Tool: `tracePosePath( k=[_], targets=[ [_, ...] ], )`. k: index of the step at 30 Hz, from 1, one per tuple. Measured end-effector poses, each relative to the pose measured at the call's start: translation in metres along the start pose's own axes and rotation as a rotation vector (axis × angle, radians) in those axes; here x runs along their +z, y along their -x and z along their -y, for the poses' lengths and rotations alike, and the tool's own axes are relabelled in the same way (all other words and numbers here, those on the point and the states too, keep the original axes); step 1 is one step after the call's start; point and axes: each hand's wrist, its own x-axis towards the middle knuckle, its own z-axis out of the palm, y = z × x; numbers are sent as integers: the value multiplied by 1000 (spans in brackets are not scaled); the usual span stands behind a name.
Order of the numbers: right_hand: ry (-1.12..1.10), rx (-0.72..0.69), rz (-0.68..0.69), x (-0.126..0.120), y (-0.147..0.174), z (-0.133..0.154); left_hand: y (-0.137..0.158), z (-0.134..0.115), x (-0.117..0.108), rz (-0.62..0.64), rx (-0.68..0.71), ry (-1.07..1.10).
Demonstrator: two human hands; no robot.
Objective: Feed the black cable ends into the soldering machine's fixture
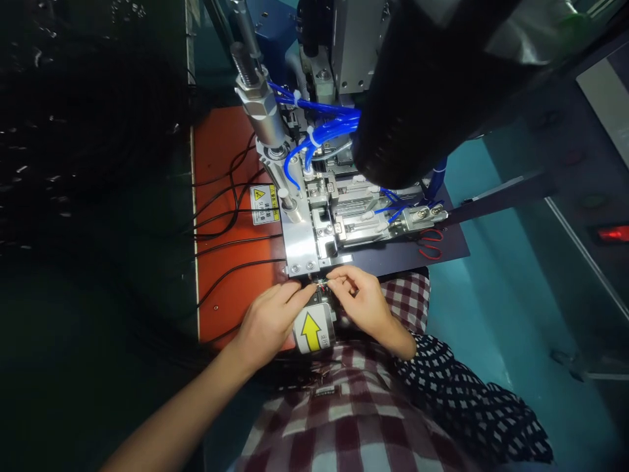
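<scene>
My left hand (275,318) is closed, its thumb and forefinger pinched at the front end of a metal machine (301,246). From the other side my right hand (358,298) reaches in, with its fingertips pressed together too. Between the two sets of fingertips sits a tiny light-coloured part (322,284), too small to name; both hands seem to grip it. Just below the fingers lies a plate with a yellow arrow label (310,330). The machine's slot under the fingertips is partly hidden by them.
A tall metal cylinder (265,121) and blue air hoses (334,128) rise behind the hands. Black cables (236,226) cross the orange base plate (216,151) on the left. A large dark tube (403,124) hangs close overhead. A red cable loop (431,246) lies at right.
</scene>
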Motion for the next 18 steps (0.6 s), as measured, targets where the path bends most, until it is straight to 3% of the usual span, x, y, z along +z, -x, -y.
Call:
tracePosePath(
  k=[10,18],
  targets=[
    [154,-203,-51,10,-2,0,-1,-1,0,-12,3,-15],
    [149,-237,-36,12,-1,-2,-1,-1,1,-17,3,-21]
  ],
)
